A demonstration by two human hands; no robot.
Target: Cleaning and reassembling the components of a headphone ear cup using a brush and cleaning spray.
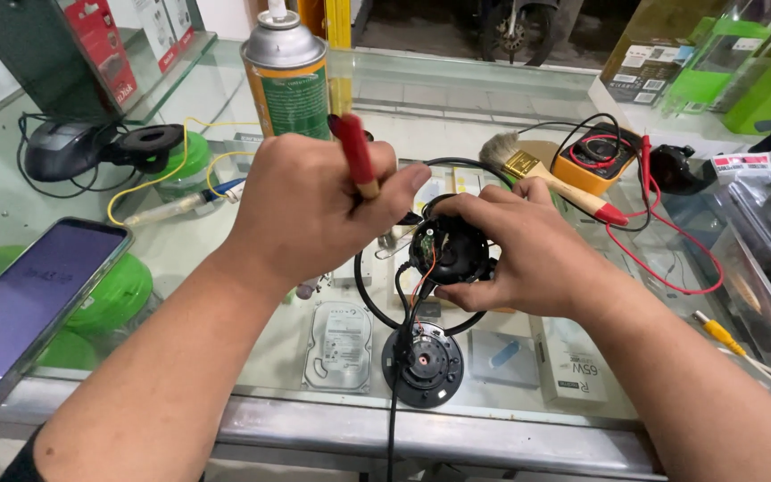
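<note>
1. The right hand (pixel 528 254) is wrapped around a small black dome-shaped device (pixel 450 250), holding it just above the glass counter (pixel 225 268). Its open face is turned up, showing a circuit board and thin coloured wires inside.
2. The left hand (pixel 314 210) is closed in a fist on a red-handled tool (pixel 356 153), likely a screwdriver. The handle sticks up above the knuckles; the tip runs down toward the device and is hidden by the fingers.
3. A black cable (pixel 396 357) drops from the held device toward the near counter edge, passing a round black base plate (pixel 423 364) that lies below the right-hand grip.
4. Left of that plate a bare hard drive (pixel 338 344) sits under the glass. Beyond the left hand stands a spray can (pixel 289 76); beyond the right hand lie a paintbrush (pixel 537 171) and an orange multimeter (pixel 598 156) with red leads.
5. Judgement: the work goes best with the device held steady, the tip seated squarely before turning, and the thin wires kept clear.
</note>
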